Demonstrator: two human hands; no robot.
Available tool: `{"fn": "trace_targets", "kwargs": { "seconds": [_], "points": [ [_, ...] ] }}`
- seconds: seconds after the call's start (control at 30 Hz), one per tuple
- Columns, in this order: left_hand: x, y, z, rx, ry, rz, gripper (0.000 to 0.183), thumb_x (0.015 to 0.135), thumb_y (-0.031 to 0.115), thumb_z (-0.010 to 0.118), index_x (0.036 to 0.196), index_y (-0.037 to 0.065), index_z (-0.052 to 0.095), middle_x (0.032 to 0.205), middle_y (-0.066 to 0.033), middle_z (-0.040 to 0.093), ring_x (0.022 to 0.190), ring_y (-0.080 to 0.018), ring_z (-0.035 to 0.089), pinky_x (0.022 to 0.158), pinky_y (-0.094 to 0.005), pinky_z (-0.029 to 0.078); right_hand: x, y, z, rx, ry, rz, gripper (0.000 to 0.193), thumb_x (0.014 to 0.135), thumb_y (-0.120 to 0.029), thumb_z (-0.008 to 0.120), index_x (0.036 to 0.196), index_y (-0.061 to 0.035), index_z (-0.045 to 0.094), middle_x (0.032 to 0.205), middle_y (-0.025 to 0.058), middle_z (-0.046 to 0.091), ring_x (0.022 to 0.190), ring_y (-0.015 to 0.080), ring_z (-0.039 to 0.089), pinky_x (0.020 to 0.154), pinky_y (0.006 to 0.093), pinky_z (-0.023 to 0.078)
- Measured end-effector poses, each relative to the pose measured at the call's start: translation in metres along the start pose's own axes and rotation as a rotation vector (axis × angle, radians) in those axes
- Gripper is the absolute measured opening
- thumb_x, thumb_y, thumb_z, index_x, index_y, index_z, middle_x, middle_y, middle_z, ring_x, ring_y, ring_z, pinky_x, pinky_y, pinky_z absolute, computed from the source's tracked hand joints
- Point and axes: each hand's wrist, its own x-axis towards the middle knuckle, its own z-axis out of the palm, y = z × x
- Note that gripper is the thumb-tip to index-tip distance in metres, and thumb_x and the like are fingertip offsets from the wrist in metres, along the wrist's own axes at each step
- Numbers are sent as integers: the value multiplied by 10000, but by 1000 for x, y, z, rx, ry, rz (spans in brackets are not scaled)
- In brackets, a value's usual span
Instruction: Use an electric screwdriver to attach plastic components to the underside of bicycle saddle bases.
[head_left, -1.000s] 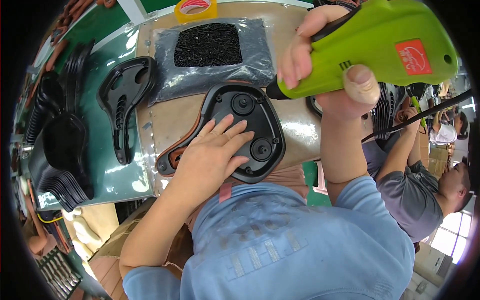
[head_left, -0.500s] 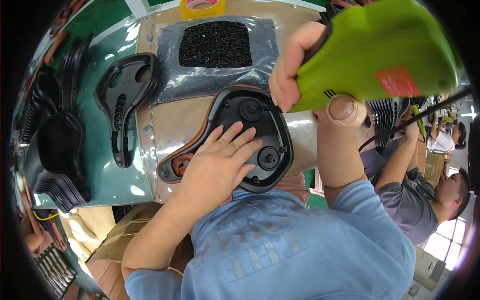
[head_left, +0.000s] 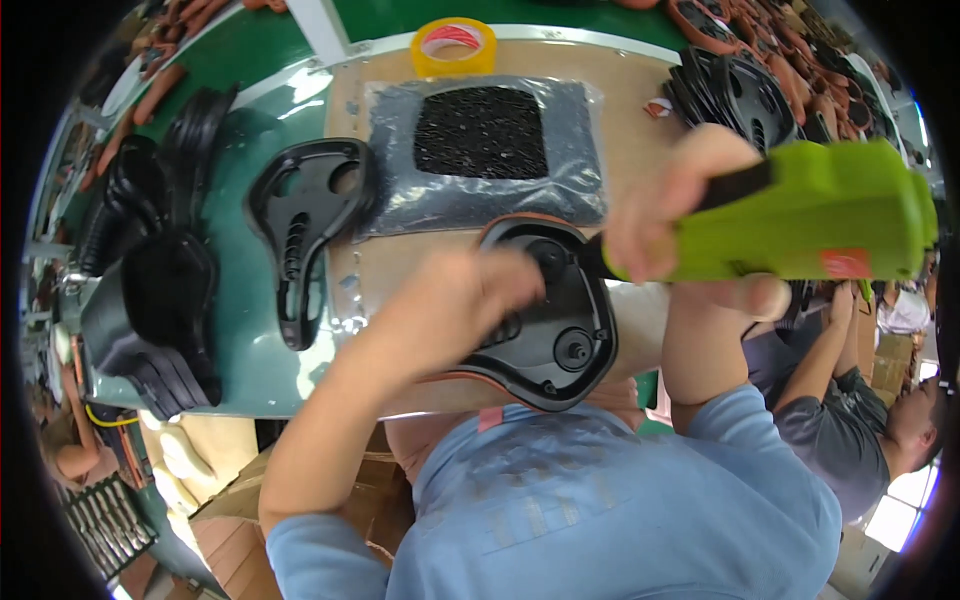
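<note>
Room: a workshop seen from above; another person point(head_left: 850, 400) in a grey shirt sits at the right edge, and heaps of black and brown parts point(head_left: 790, 60) fill the top right.
Bench: a green top point(head_left: 240, 340) with a brown board point(head_left: 400, 280) laid over its near middle; a white bar crosses the far edge.
Bag: a clear plastic bag of small black pieces point(head_left: 485, 135) lies flat on the board, far side; a roll of yellow tape point(head_left: 453, 45) sits just beyond it.
Stack: black shells point(head_left: 150, 300) piled at the left of the bench.
Spare shell: one black shell point(head_left: 305, 220) lies alone between the stack and the board, long axis running near to far, narrow end toward the person.
Drill: a green power drill point(head_left: 810, 215), body lying roughly level, long axis left to right, its black nose pointing left onto the saddle's upper part.
Saddle: a black shell with a brown rim point(head_left: 555, 320), underside up, on the board's near edge just in front of the person; which end is the nose cannot be told.
Right hand: the right hand point(head_left: 680, 230) is wrapped round the drill's front, gripping it.
Left hand: the left hand point(head_left: 470, 300) rests on the saddle's left side, fingers bent, blurred; whether it grips cannot be told.
</note>
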Motion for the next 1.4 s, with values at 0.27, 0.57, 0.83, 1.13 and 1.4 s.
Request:
{"fn": "trace_targets", "kwargs": {
  "seconds": [0.27, 0.57, 0.83, 1.13, 1.4],
  "points": [
    [106, -66, -32, 550, 423, 58, 233, 674, 254, 711, 762, 49, 648, 880, -158, 623, 888, -339, 574, 791, -414, 455, -49, 5, 29, 97, 313, 100, 646, 632, -354, 789, 983, -3, 375, 627, 66, 506, 532, 196, 515, 497, 294, 435],
    [102, -77, -44, 270, 628, 102, 169, 675, 154, 694, 671, 23, 587, 707, -150, 604, 725, -338, 585, 671, -402, 466, -39, 11, 35, 129, 221, 85, 655, 594, -281, 842, 998, 31, 431, 688, 98, 548, 581, 193, 551, 530, 274, 456],
    [101, -70, -43, -118, 673, 114, 84, 705, 43, 622, 776, -2, 611, 648, -108, 592, 648, -195, 600, 573, -298, 483, -39, 4, 42, 61, 331, 97, 645, 601, -336, 829, 959, 11, 420, 667, 85, 530, 558, 176, 533, 518, 268, 447],
    [41, -30, -2, -1029, 303, 135, 109, 862, 62, 539, 921, -18, 583, 756, -34, 553, 667, -91, 533, 600, -211, 480, -52, -21, 23, 64, 586, -40, 566, 712, -406, 682, 988, -39, 350, 648, 16, 426, 549, 108, 416, 546, 225, 349],
    [-13, 11, 46, -702, 242, 168, 72, 765, 2, 650, 797, -6, 586, 696, -40, 609, 624, -78, 575, 553, -220, 474, -32, -43, 29, 591, 664, -528, 602, 791, -511, 577, 1147, -42, 456, 699, 51, 490, 562, 185, 472, 557, 324, 397]
  ]
}}
